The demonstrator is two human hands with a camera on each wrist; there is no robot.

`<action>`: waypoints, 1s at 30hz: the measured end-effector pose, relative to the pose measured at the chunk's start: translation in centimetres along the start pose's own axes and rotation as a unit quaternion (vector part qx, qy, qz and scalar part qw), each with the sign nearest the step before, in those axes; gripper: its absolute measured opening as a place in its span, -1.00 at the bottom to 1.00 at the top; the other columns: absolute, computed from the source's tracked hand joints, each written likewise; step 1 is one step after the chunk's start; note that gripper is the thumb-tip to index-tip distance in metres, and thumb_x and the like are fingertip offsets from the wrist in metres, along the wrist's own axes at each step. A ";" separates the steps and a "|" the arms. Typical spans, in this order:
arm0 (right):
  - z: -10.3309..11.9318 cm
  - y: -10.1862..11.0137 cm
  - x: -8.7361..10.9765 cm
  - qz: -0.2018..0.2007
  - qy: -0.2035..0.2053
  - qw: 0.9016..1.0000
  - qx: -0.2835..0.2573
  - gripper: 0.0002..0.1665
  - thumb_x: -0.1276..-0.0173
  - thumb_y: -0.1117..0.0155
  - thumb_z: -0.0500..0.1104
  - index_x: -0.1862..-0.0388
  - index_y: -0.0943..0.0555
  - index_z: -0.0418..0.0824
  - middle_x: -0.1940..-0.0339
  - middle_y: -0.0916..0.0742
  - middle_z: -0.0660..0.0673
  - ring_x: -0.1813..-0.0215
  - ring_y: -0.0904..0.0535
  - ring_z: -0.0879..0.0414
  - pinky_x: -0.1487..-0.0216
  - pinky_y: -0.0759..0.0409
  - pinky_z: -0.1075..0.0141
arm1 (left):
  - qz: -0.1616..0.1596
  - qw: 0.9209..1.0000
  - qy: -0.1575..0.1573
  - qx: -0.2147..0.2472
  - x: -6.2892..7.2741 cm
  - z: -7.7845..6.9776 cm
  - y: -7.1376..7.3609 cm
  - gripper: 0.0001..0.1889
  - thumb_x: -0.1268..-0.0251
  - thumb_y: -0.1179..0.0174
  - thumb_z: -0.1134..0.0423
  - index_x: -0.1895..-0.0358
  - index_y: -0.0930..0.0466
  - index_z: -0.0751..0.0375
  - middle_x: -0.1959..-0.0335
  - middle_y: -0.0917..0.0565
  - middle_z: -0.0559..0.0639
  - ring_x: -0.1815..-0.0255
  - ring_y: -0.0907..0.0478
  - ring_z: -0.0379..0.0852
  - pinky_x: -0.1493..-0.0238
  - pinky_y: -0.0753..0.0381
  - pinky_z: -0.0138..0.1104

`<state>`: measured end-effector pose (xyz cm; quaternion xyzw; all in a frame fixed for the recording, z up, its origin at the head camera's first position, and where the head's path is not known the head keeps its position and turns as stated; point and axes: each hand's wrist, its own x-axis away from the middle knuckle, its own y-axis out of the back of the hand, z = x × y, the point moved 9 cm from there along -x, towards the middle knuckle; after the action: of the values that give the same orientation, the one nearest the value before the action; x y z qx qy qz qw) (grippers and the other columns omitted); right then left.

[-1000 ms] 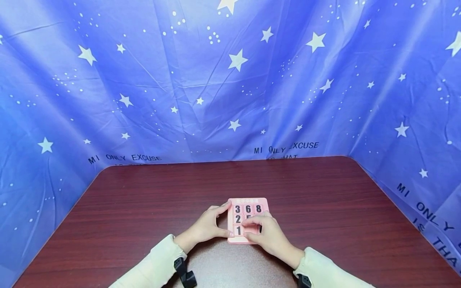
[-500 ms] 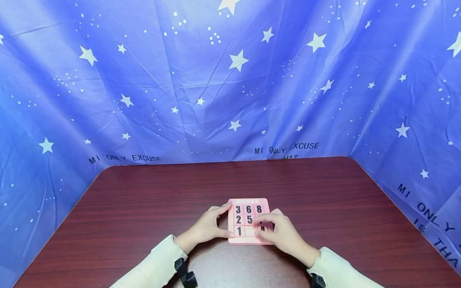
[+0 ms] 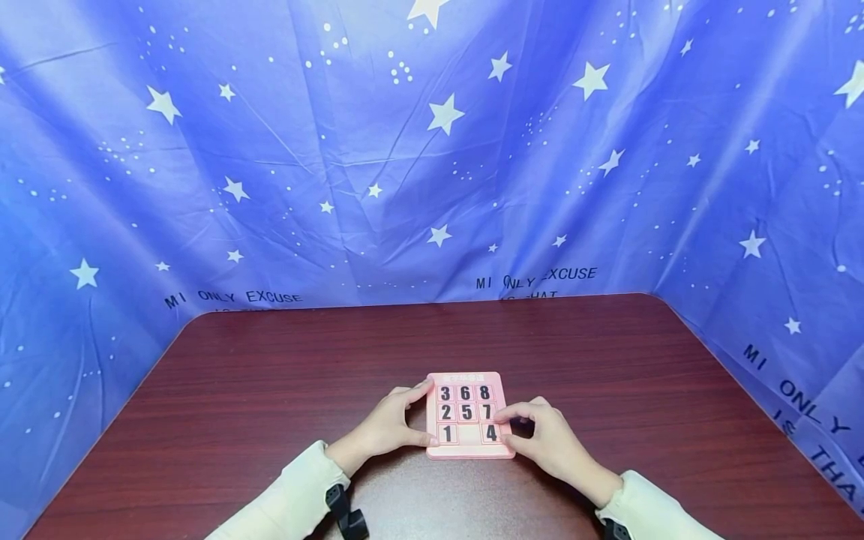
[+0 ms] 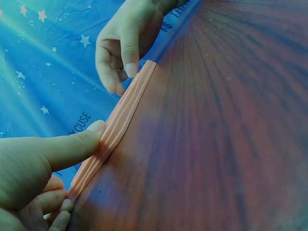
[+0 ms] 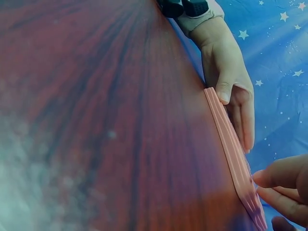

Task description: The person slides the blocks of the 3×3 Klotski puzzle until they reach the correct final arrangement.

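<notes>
A pink sliding number puzzle [image 3: 469,452] lies flat on the table, its black digits facing up. Its rows read 3 6 8, then 2 5 7, then 1, a bare slot and the 4 tile [image 3: 491,433]. My left hand [image 3: 383,426] holds the puzzle by its left side, thumb at the lower corner and fingers at the upper one. At the right edge is my right hand [image 3: 550,441], its thumb and index finger slightly bent and apart beside the 4 and 7 tiles. In the right wrist view its fingertips [image 5: 260,178] are at the puzzle's edge, pinching nothing.
The dark red wood-grain table [image 3: 304,360] extends around the puzzle. A blue star-printed cloth [image 3: 378,150] hangs behind the table and along both sides. Black wrist cameras [image 3: 347,514] sit at both pale sleeves.
My right hand has drawn back to the right from the bottom middle slot to the puzzle's right edge, uncovering the 5, 7 and 4 tiles. The left hand and the puzzle have stayed put.
</notes>
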<state>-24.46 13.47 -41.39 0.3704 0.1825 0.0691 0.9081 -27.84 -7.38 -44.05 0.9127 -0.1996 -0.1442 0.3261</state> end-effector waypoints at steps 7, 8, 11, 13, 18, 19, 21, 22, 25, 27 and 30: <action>-0.4 0.0 0.1 -0.002 -0.014 1.000 0.003 -0.71 0.05 -0.45 -0.30 0.36 -0.71 0.05 0.45 -0.59 0.12 0.33 -0.40 0.24 0.27 -0.38 0.37 | 0.000 1.000 0.001 0.010 0.0 -0.1 0.0 -0.01 0.24 -0.54 0.11 -0.37 -0.25 0.32 -0.35 -0.33 0.18 -0.22 -0.33 0.12 -0.24 -0.27 0.00; -0.5 0.0 0.1 -0.003 -0.015 1.000 0.003 -0.71 0.05 -0.45 -0.30 0.36 -0.71 0.06 0.45 -0.59 0.12 0.33 -0.41 0.24 0.27 -0.38 0.37 | 0.000 1.000 0.001 0.010 0.0 -0.1 0.1 -0.01 0.24 -0.54 0.11 -0.37 -0.25 0.32 -0.36 -0.33 0.18 -0.22 -0.33 0.12 -0.24 -0.27 0.00; -0.6 0.0 0.1 -0.006 -0.017 1.000 0.001 -0.71 0.05 -0.44 -0.31 0.37 -0.71 0.06 0.45 -0.59 0.13 0.33 -0.41 0.25 0.27 -0.39 0.37 | 0.000 1.000 0.001 0.007 0.0 -0.2 0.1 -0.01 0.24 -0.54 0.11 -0.37 -0.24 0.32 -0.36 -0.34 0.18 -0.22 -0.33 0.13 -0.24 -0.27 0.00; -0.6 0.0 0.1 -0.009 -0.017 1.000 -0.001 -0.72 0.05 -0.44 -0.31 0.38 -0.71 0.04 0.46 -0.59 0.12 0.34 -0.41 0.25 0.27 -0.39 0.37 | 0.000 1.000 0.001 0.002 0.1 -0.2 0.1 0.00 0.24 -0.54 0.11 -0.37 -0.24 0.32 -0.35 -0.35 0.19 -0.22 -0.33 0.14 -0.23 -0.28 0.00; -0.5 -0.1 0.1 -0.017 -0.015 1.000 -0.002 -0.71 0.08 -0.44 -0.32 0.38 -0.72 0.04 0.47 -0.59 0.13 0.35 -0.41 0.25 0.28 -0.39 0.37 | 0.004 1.000 0.005 0.001 0.0 -0.3 0.1 0.01 0.25 -0.54 0.11 -0.38 -0.23 0.32 -0.30 -0.40 0.24 -0.20 -0.34 0.13 -0.23 -0.28 0.00; -0.5 -0.1 0.1 -0.019 -0.014 1.000 -0.002 -0.70 0.08 -0.44 -0.32 0.38 -0.72 0.04 0.47 -0.59 0.13 0.35 -0.41 0.26 0.27 -0.39 0.37 | 0.004 1.000 0.007 0.004 0.0 -0.2 0.1 0.01 0.25 -0.54 0.11 -0.38 -0.23 0.31 -0.29 -0.40 0.24 -0.20 -0.34 0.13 -0.23 -0.28 0.00; -0.4 -0.2 0.1 -0.024 -0.013 1.000 -0.004 -0.69 0.09 -0.45 -0.33 0.38 -0.72 0.04 0.47 -0.59 0.14 0.35 -0.43 0.26 0.26 -0.40 0.36 | 0.005 1.000 0.009 0.007 -0.1 -0.1 0.1 0.01 0.25 -0.54 0.11 -0.38 -0.23 0.31 -0.30 -0.40 0.23 -0.21 -0.34 0.12 -0.23 -0.27 0.00; -0.4 -0.3 0.1 -0.027 -0.014 1.000 -0.007 -0.69 0.10 -0.45 -0.33 0.38 -0.72 0.04 0.47 -0.60 0.15 0.34 -0.43 0.26 0.25 -0.40 0.36 | 0.005 1.000 0.009 0.005 -0.1 -0.1 0.1 0.01 0.25 -0.54 0.11 -0.38 -0.23 0.31 -0.30 -0.40 0.23 -0.20 -0.34 0.12 -0.23 -0.28 0.00; -0.2 -0.5 0.1 -0.031 -0.013 0.999 -0.016 -0.68 0.11 -0.45 -0.34 0.38 -0.73 0.03 0.46 -0.61 0.16 0.33 -0.44 0.26 0.23 -0.40 0.36 | 0.005 1.000 0.008 -0.001 -0.1 -0.1 0.1 0.01 0.25 -0.54 0.10 -0.38 -0.23 0.30 -0.30 -0.40 0.22 -0.20 -0.34 0.12 -0.22 -0.28 -0.01; -0.1 -0.7 0.0 -0.033 -0.011 0.999 -0.022 -0.67 0.12 -0.45 -0.35 0.37 -0.73 0.03 0.46 -0.61 0.15 0.33 -0.43 0.26 0.24 -0.39 0.36 | 0.005 1.000 0.007 -0.004 0.0 -0.1 0.0 0.01 0.25 -0.54 0.10 -0.38 -0.23 0.31 -0.30 -0.40 0.22 -0.20 -0.34 0.13 -0.22 -0.29 -0.01; 0.4 -1.0 0.0 -0.035 -0.004 0.999 -0.030 -0.67 0.12 -0.46 -0.34 0.35 -0.74 0.00 0.45 -0.60 0.12 0.35 -0.43 0.26 0.27 -0.39 0.37 | 0.004 1.000 0.007 -0.002 0.0 -0.1 0.0 0.01 0.25 -0.54 0.10 -0.38 -0.23 0.31 -0.32 -0.39 0.20 -0.20 -0.34 0.13 -0.22 -0.28 0.00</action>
<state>-24.29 12.52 -41.85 0.3366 0.1896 0.0411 0.9215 -27.83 -7.32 -43.96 0.9123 -0.2007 -0.1368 0.3297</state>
